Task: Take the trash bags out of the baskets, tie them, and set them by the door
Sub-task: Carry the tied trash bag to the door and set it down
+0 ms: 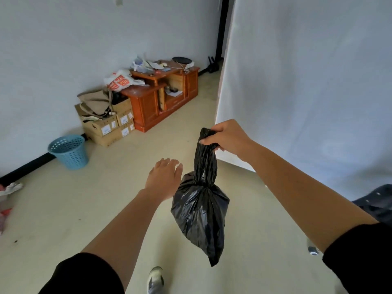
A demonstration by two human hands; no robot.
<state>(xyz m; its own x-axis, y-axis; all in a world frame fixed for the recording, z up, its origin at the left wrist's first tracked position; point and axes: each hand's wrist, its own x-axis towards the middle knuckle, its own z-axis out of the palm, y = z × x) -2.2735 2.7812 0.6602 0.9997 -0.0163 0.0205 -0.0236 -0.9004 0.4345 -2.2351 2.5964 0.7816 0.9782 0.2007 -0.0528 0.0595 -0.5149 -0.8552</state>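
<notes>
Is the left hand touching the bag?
Cannot tell. Head view: the left hand borders the bag in outline, but depth is unclear. The right hand grips its neck.

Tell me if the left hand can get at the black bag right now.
Probably yes: the left hand is open just beside the black bag, which hangs from the right hand, and nothing lies between them.

The black trash bag (pixel 200 211), knotted at its neck, hangs from the right hand (pixel 228 137). The blue perforated basket (pixel 69 152) stands upright against the wall (pixel 63 49).
</notes>
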